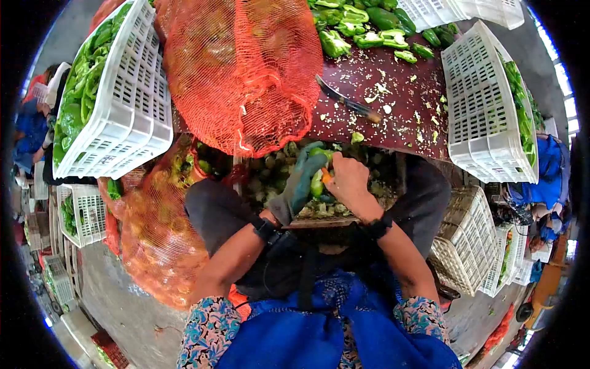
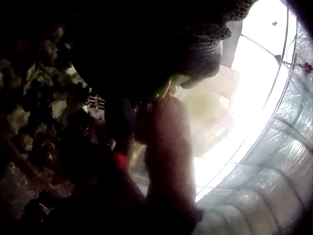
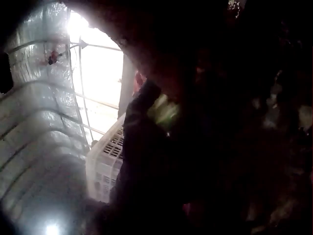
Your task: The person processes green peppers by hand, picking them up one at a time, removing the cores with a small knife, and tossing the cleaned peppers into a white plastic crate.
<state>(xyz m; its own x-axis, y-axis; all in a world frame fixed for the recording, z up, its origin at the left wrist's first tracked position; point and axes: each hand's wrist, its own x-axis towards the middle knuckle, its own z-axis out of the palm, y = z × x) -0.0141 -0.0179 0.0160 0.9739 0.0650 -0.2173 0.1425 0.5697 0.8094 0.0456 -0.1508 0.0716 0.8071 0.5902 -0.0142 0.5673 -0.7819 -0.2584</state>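
At centre of the head view, I've got the rounded, glossy green pepper point(image 1: 316, 184) clamped in the grey-green gloved left hand point(image 1: 292, 192), bare right hand point(image 1: 352, 184) alongside, grip unclear; likely light, slick, crushable, so cup its widest part.

left hand point(image 1: 296, 187) gripping, right hand point(image 1: 352, 183) curled just beside it, forearms point(image 1: 227, 255) angled inward

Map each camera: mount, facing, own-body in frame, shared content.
Head: on the head, facing forward and down at gloved left grip, bare right grip and green pepper; forearms, sleeves, legs show.
Left wrist: on that wrist, facing its work and bright background; gloved fingers and the right grip show.
Right wrist: on that wrist, facing its work; a green piece shows, body parts too dark to tell.
Shared: both wrist views include ribbed sheeting.
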